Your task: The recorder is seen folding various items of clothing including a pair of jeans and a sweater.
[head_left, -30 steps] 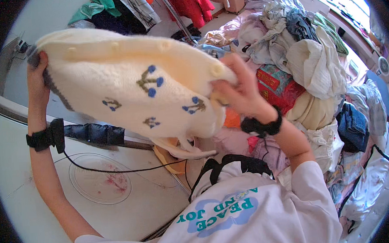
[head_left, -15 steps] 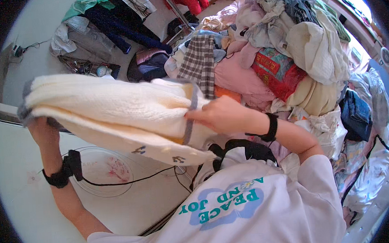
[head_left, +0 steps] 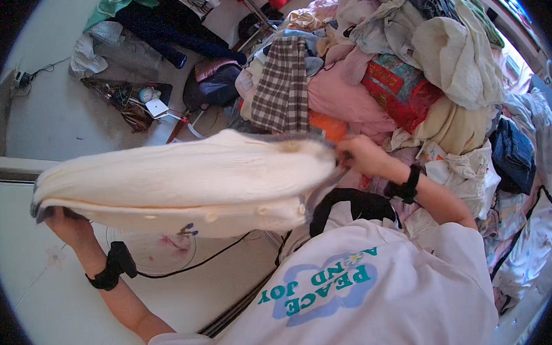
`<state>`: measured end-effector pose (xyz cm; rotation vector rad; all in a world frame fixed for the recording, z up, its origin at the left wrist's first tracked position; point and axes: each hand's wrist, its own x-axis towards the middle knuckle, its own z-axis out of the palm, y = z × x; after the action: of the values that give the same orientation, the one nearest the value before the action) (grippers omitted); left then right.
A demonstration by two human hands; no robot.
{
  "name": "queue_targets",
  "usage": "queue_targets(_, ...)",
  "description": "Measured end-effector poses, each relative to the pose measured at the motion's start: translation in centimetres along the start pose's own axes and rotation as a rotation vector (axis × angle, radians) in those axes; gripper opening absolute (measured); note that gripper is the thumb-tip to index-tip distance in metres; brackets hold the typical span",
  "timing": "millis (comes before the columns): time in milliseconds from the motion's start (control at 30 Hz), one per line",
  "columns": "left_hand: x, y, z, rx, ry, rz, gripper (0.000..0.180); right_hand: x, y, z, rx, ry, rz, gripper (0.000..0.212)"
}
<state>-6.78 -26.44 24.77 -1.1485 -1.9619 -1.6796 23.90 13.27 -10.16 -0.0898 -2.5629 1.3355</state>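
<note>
A cream knit cardigan [head_left: 181,175] with grey trim and small buttons along its front edge is stretched out sideways in the air before me. My left hand [head_left: 71,228] is closed on its grey-edged left end, with the fingers partly hidden under the knit. At the other end, my right hand [head_left: 367,157] pinches the grey trim. The cardigan's right end is somewhat blurred. Behind it lies a brown-and-white checked cloth [head_left: 281,87].
A big heap of clothes fills the right side, with a pink garment [head_left: 344,95], a red package [head_left: 397,92] and folded jeans [head_left: 513,155]. A white panel [head_left: 49,287] with a round floral pattern is at lower left. Dark trousers [head_left: 160,31] hang at the back.
The cardigan has been pulled straighter and lies more level. My right hand has moved right to its far edge; my left hand has lowered slightly. The view has shifted a little.
</note>
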Motion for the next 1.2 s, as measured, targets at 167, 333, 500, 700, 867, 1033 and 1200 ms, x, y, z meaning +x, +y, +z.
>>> queue_targets(167, 0.4, -1.7, 1.4, -0.183, 0.050, -0.087, 0.037, -0.6, 2.6, -1.0, 0.059, 0.138, 0.248, 0.015)
queue_targets(333, 0.0, 0.7, 3.4, -0.085, -0.083, 0.038, 0.036, 2.6, -2.8, -1.9, 0.189, 0.233, -0.154, 0.020)
queue_targets(500, -0.2, 2.8, 5.6, 0.911, -0.253, 0.597, 0.033, 4.6, -10.0, -1.4, 0.234, 0.160, -0.586, 0.039)
queue_targets(700, -1.0, 1.7, 7.3, 0.052, -0.130, 0.099, 0.032, 4.2, -11.2, 3.9, -0.013, 0.220, -0.410, 0.058)
queue_targets(867, -2.4, 2.3, 7.1, 0.101, -0.094, 0.071, 0.031, 4.2, -9.6, 3.3, -0.082, 0.186, -0.211, 0.056)
queue_targets(1033, -3.9, 2.0, 6.9, 0.092, -0.092, 0.013, 0.031, 4.9, -14.2, 1.3, -0.006, 0.331, -0.441, 0.061)
queue_targets(1200, -5.0, 2.1, 7.2, 0.047, -0.086, -0.038, 0.032, 5.5, -13.6, 1.4, -0.084, 0.207, -0.523, 0.058)
